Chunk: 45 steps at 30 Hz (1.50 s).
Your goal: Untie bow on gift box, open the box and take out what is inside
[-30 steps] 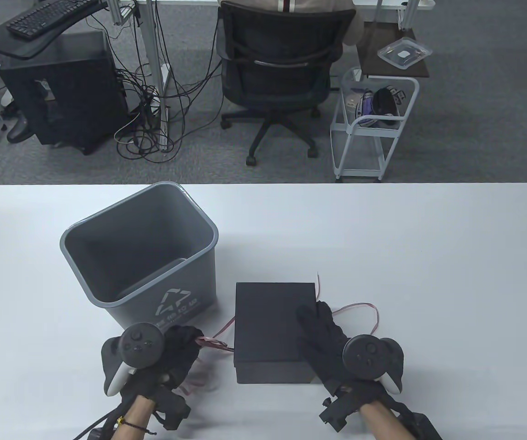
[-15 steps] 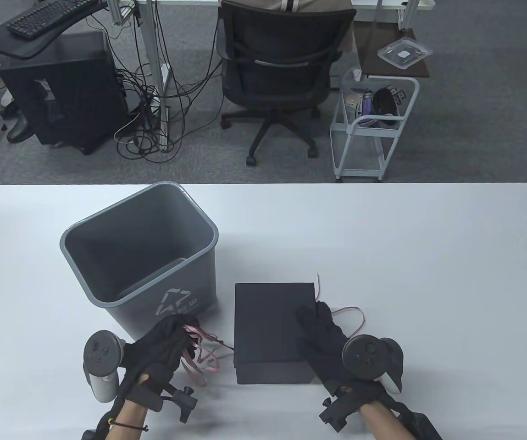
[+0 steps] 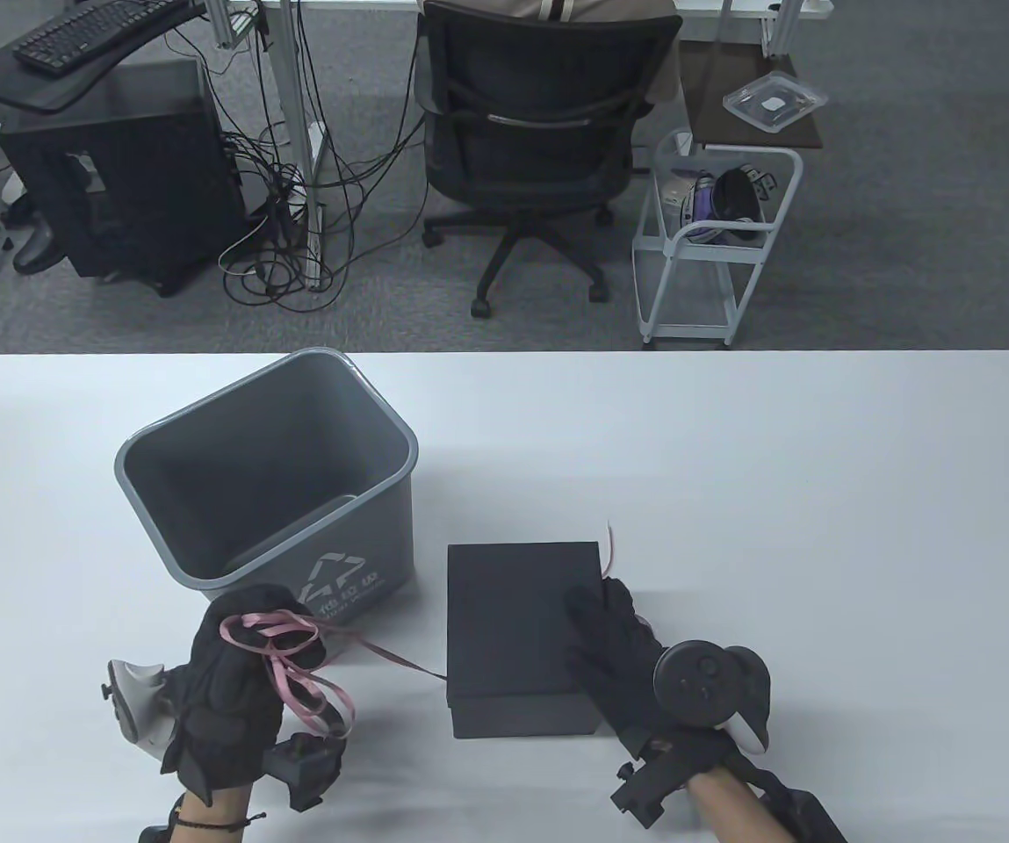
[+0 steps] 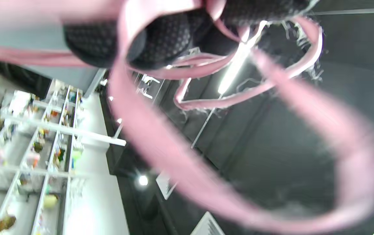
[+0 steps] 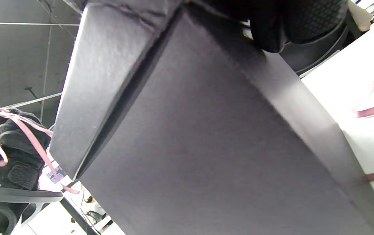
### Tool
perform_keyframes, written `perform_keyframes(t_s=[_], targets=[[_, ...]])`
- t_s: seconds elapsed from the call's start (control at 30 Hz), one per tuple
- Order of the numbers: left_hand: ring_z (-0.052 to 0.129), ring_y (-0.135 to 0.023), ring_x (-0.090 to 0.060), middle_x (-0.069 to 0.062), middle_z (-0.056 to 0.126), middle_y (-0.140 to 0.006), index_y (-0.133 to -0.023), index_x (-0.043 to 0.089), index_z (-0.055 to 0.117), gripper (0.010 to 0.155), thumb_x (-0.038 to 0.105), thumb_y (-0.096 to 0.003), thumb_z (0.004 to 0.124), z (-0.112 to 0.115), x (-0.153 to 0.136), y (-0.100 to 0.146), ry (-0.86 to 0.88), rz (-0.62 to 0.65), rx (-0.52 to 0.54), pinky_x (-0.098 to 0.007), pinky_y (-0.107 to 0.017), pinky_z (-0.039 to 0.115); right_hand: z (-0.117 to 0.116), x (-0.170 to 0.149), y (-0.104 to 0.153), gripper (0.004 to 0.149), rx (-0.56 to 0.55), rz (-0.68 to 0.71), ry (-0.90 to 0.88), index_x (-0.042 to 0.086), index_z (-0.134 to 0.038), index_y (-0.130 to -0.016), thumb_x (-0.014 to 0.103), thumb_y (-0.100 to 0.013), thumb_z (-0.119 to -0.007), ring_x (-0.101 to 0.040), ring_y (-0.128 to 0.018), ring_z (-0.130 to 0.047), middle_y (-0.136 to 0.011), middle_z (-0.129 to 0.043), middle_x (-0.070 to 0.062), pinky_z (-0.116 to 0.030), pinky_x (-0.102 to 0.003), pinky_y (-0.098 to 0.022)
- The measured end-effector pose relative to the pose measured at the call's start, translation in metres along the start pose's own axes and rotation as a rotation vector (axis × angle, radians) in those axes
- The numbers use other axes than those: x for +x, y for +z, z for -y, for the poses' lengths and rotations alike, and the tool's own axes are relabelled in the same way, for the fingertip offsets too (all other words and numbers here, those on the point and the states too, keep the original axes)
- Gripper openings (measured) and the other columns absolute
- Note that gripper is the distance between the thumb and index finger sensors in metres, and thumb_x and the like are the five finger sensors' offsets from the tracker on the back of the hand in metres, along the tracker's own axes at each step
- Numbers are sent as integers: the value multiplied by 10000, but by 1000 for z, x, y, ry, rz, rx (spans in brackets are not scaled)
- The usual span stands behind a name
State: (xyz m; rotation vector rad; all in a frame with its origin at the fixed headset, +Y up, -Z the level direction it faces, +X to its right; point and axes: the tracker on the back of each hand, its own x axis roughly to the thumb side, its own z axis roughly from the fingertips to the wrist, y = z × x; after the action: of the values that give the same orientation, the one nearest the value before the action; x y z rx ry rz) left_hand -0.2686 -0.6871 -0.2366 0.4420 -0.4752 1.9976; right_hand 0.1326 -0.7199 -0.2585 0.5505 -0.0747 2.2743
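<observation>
A black gift box (image 3: 513,632) with its lid on lies on the white table (image 3: 732,483). My right hand (image 3: 605,615) lies flat on the right part of the lid, fingers stretched out. The box (image 5: 206,137) fills the right wrist view. Left of the box, my left hand (image 3: 249,645) is curled round several loops of the pink ribbon (image 3: 269,625). One strand runs taut from that hand to the box's left side. A short ribbon end (image 3: 611,549) sticks out at the box's far right corner. Blurred ribbon (image 4: 161,150) hangs from the fingers (image 4: 174,36).
A grey bin (image 3: 267,492) with nothing visible inside stands just beyond my left hand, close to the box's far left corner. Past the far table edge are an office chair (image 3: 539,132) and a white cart (image 3: 715,228).
My left hand rolled over, moved left and gathered more ribbon round its fingers. The loose loop right of the box was drawn in and is gone. The right hand stayed on the lid.
</observation>
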Motion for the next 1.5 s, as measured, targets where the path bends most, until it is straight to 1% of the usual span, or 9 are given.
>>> perform_keyframes(t_s=[0.17,0.3,0.53,0.67,0.87,1.07,1.2,1.3,1.5], targets=[[935,-634,-348,-70,815,-858,-891,175,793,382,261,-540,668,8,-8,2,-702,-108,-31,-453,-422,871,0,0,0,625,2,-1,-4,223,-504,-1103,532,-574,-625,-548,-896,-677,-1070,-395,-402,-667,-580,-620],[906,-747,-411,-125,809,-943,-913,161,799,392,268,-547,708,27,-52,5,-1248,-254,-438,-525,-507,829,0,0,0,624,3,0,-5,223,-503,-1104,530,-574,-624,-550,-896,-676,-1070,-393,-402,-668,-580,-619],[823,-821,-446,-191,734,-1014,-1070,101,600,604,394,-567,760,39,-113,25,-1489,-599,-798,-570,-551,775,0,0,0,624,5,1,-7,224,-501,-1104,530,-574,-622,-551,-895,-675,-1069,-393,-403,-668,-580,-618],[857,-790,-393,-149,732,-1008,-1089,103,547,738,446,-509,847,59,-121,34,-1783,-460,-936,-504,-533,835,0,0,0,625,6,2,-7,222,-502,-1104,529,-573,-624,-550,-896,-675,-1069,-391,-404,-668,-580,-618],[1032,-533,-249,-40,922,-776,-1031,88,642,642,270,-470,895,68,-122,38,-1800,-371,-948,-354,-354,958,0,0,0,624,6,3,-7,223,-502,-1104,529,-573,-624,-550,-895,-677,-1068,-395,-404,-668,-580,-618],[997,-509,-250,-37,908,-788,-1058,69,596,669,280,-464,818,72,-123,41,-1843,-402,-1000,-367,-348,920,0,0,0,622,5,4,-8,226,-506,-1103,531,-573,-623,-546,-892,-686,-1069,-405,-400,-673,-579,-615],[977,-529,-252,-42,891,-795,-974,157,759,499,265,-488,758,69,-113,34,-1861,-425,-960,-378,-364,906,1,0,1,624,3,4,-8,225,-506,-1102,531,-572,-627,-544,-892,-688,-1068,-408,-401,-674,-579,-614],[975,-537,-232,-28,869,-799,-822,198,854,364,273,-496,710,59,-100,24,-1786,-445,-853,-363,-368,909,1,0,1,624,3,4,-6,225,-506,-1102,531,-572,-627,-546,-890,-689,-1067,-409,-401,-676,-578,-613],[984,-503,-257,-42,882,-767,-806,158,865,373,262,-498,682,22,-76,11,-1203,-578,-483,-379,-333,906,1,0,1,623,2,4,-5,224,-508,-1101,531,-572,-628,-545,-889,-691,-1067,-412,-402,-675,-578,-613]])
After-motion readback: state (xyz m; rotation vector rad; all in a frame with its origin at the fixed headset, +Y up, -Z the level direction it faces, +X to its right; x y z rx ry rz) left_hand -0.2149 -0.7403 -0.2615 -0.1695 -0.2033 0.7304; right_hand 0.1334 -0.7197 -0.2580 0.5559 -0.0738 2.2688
